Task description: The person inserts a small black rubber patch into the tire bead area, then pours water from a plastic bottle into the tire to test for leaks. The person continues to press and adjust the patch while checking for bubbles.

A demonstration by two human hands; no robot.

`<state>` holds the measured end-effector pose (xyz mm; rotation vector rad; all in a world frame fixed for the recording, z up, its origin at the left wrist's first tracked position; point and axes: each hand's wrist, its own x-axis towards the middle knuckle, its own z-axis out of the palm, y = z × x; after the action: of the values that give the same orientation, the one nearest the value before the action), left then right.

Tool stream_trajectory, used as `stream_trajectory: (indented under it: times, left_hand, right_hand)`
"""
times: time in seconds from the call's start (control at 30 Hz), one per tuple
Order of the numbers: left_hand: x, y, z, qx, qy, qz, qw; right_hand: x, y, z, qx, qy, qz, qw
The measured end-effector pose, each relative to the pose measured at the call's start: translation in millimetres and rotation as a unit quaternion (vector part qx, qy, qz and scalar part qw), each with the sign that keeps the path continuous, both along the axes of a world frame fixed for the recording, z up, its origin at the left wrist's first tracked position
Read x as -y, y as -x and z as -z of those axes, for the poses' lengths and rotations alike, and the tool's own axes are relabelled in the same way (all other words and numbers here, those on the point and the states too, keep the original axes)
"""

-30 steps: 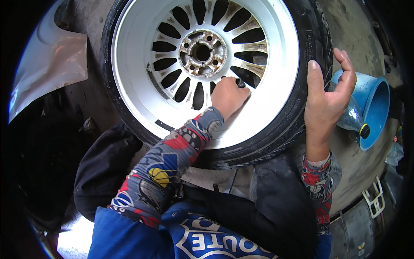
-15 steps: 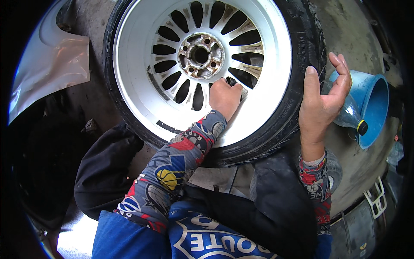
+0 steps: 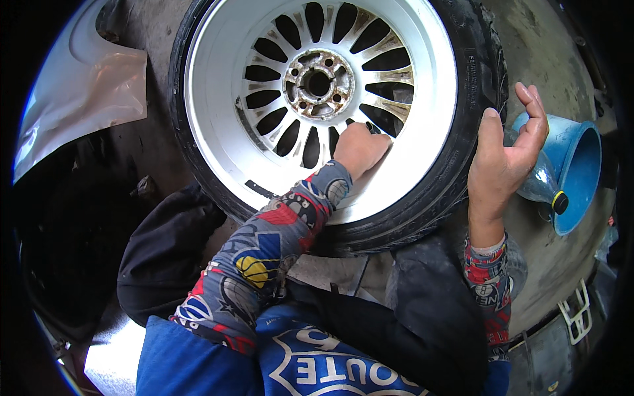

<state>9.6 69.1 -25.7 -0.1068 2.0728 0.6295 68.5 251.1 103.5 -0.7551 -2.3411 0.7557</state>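
A silver alloy wheel (image 3: 221, 135) lies with its hollow back side facing up, inside a black tyre (image 3: 472, 76). Brown grime marks its spokes and its hub (image 3: 318, 84). My left hand (image 3: 360, 150) reaches into the rim, its fingers closed against the lower right spokes. Something small and dark shows at the fingertips; I cannot make out what it is. Over the tyre's right side my right hand (image 3: 498, 168) is raised with the thumb and fingers apart, holding nothing. Behind it is a clear plastic bottle (image 3: 543, 179) with a black cap.
A blue bucket (image 3: 584, 178) lies tipped on the concrete floor at the right, with the bottle against it. A pale fender-like body panel (image 3: 99, 86) is at the upper left. My legs (image 3: 168, 254) are bent below the tyre. A white frame-shaped part (image 3: 578, 317) sits at lower right.
The whole scene has shifted slightly to the right in view. My left hand stays at the lower right spokes, and my right hand is still raised and open.
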Motion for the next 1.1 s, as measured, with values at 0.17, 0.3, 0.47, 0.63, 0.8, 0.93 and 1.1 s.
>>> stream_trajectory:
  times: [0.17, 0.3, 0.47, 0.63, 0.8, 0.93, 1.1]
  left_hand:
    - [9, 0, 4, 0.04, -0.049, -0.089, 0.994]
    - [0, -12, 6, -0.014, -0.03, -0.1, 0.994]
    - [-4, 2, 0, 0.008, -0.053, -0.026, 0.998]
    - [-7, 16, -10, -0.054, -0.081, 0.022, 0.995]
    - [-10, 10, -5, -0.068, -0.152, 0.103, 0.981]
    - [13, 12, -1, -0.159, -0.166, 0.116, 0.966]
    - [32, 11, -6, -0.19, -0.247, 0.273, 0.91]
  right_hand:
    - [1, 0, -1, 0.004, 0.01, 0.009, 1.0]
    - [3, -2, -2, 0.009, 0.022, 0.007, 1.0]
    - [3, -2, -2, -0.001, 0.022, 0.007, 1.0]
    - [2, -1, -1, -0.006, 0.034, 0.01, 0.999]
    - [1, -1, -1, -0.008, 0.054, 0.002, 0.999]
    - [1, -1, 0, -0.011, 0.048, 0.005, 0.999]
    - [1, -1, 1, 0.004, 0.039, 0.006, 0.999]
